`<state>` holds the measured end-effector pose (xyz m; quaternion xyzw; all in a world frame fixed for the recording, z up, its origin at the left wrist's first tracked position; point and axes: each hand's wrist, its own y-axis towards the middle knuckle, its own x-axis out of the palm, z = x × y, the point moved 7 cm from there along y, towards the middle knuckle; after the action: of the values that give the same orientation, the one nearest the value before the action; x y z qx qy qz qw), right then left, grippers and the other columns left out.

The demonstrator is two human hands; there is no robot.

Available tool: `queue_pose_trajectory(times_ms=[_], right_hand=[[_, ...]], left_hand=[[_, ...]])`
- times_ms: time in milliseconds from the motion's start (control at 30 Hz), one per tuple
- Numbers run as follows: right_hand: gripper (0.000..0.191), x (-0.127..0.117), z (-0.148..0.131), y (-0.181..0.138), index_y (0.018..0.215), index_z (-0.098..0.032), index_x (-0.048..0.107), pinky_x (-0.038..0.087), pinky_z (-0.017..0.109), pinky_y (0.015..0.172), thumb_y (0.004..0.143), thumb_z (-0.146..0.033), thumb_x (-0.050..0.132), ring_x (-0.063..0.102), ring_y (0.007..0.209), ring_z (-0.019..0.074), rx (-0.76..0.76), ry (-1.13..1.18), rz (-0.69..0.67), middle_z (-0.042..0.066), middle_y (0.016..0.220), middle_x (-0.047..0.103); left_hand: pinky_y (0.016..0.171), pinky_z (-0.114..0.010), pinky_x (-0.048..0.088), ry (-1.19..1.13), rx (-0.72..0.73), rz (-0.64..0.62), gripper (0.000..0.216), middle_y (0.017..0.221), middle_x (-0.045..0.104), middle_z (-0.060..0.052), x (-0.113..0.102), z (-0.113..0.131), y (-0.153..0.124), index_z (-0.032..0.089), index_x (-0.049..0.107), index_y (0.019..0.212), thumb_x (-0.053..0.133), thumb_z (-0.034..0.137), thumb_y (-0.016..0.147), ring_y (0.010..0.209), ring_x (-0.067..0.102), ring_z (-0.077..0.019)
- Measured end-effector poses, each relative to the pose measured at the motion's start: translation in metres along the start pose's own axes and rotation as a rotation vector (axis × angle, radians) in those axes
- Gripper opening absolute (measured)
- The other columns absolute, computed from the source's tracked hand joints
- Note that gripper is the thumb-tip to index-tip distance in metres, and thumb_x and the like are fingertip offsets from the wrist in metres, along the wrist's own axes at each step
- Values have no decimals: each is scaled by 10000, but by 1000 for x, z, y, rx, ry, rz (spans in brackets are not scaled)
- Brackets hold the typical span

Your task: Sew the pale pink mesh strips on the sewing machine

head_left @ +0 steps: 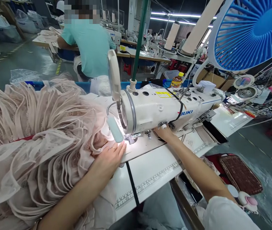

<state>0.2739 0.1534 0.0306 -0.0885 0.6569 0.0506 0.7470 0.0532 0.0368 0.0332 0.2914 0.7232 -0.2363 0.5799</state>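
My left hand (111, 157) lies palm down at the left end of the sewing machine (150, 110), fingers stretched out on the bed. Its fingertips are close to the presser foot area (132, 139), under a bright lamp. Against its left side rests a large bunched pile of pale pink sheer garment pieces (54, 127). My right hand (164, 132) reaches in beneath the machine arm, beside a round knob. The machine hides its fingers, so whatever they touch is out of sight.
A ruler strip (160, 174) runs along the front table edge. Thread cones (172, 35), a yellow-capped bottle (176, 80) and a blue fan (253, 32) stand behind. A person in a turquoise shirt (94, 48) sits ahead. A dark red woven cushion (240, 174) is at lower right.
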Motion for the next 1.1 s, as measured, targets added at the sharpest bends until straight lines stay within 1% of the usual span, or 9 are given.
queue_pose_trajectory(times_ms=[100, 200, 300, 400, 500, 633, 767, 900, 1100], right_hand=[[270, -2, 4, -3, 895, -119, 730, 488, 356, 782, 922, -94, 462, 690, 848, 274, 28, 5, 78, 162, 885, 741], [271, -7, 11, -5, 875, -139, 719, 484, 350, 759, 938, -122, 455, 680, 838, 278, 30, 32, 182, 146, 845, 736], [308, -12, 10, -17, 917, -130, 708, 487, 382, 773, 969, -129, 404, 663, 882, 296, 2, 68, 309, 168, 868, 721], [346, -11, -14, -42, 996, -149, 696, 482, 409, 859, 996, -125, 351, 638, 983, 281, -122, 120, 418, 169, 988, 711], [267, -4, -60, -73, 995, -214, 691, 498, 337, 893, 1007, -178, 426, 634, 980, 206, -391, 177, 430, 75, 1008, 725], [218, -6, -106, -99, 1073, -157, 660, 528, 327, 855, 1016, -188, 452, 603, 990, 200, -716, 269, 456, 89, 1082, 711], [280, -10, -106, -88, 1195, -168, 627, 517, 326, 816, 1007, -115, 427, 576, 1026, 208, -667, 241, 422, 79, 1110, 689], [218, -9, -99, -76, 1020, -202, 687, 475, 291, 695, 1003, -169, 472, 591, 884, 192, -602, 227, 439, 49, 996, 694], [213, -5, -102, -77, 1012, -175, 702, 471, 282, 691, 1002, -186, 490, 606, 828, 190, -596, 235, 497, 50, 825, 675]], left_hand=[[884, -375, 484, -4, 6, -56, 724, 1340, 611, -161, 7, -8, 4, 69, 460, 1411, 641, 45, 710, 1098, 606, -280], [875, -374, 493, 86, 49, 73, 471, 1281, 645, -183, 5, 1, 8, 59, 569, 1311, 485, 45, 848, 1121, 610, -269], [827, -390, 518, 170, 117, 199, 465, 1252, 659, -218, 3, 31, 6, 29, 595, 1281, 368, -1, 876, 1132, 632, -300], [755, -405, 543, 202, 175, 317, 442, 1244, 653, -266, 0, 68, -2, -8, 597, 1270, 389, 14, 880, 1072, 675, -343], [781, -427, 558, 204, 171, 379, 435, 1226, 657, -282, -4, 83, -9, -23, 609, 1255, 399, 15, 876, 1045, 690, -354], [738, -423, 578, 197, 10, 291, 463, 1191, 676, -276, -3, 54, -5, -31, 620, 1241, 374, -46, 849, 1048, 687, -353], [940, -440, 543, 188, -48, 250, 470, 1207, 668, -281, -1, 28, 1, -70, 603, 1244, 370, -58, 836, 1133, 653, -332], [1014, -405, 508, 173, -21, 215, 492, 1294, 636, -243, 4, 29, 4, -41, 585, 1284, 386, -35, 834, 1181, 631, -312], [948, -388, 541, 123, -45, 191, 489, 1256, 669, -200, 1, 30, 4, 6, 607, 1269, 391, -39, 833, 1138, 650, -291]])
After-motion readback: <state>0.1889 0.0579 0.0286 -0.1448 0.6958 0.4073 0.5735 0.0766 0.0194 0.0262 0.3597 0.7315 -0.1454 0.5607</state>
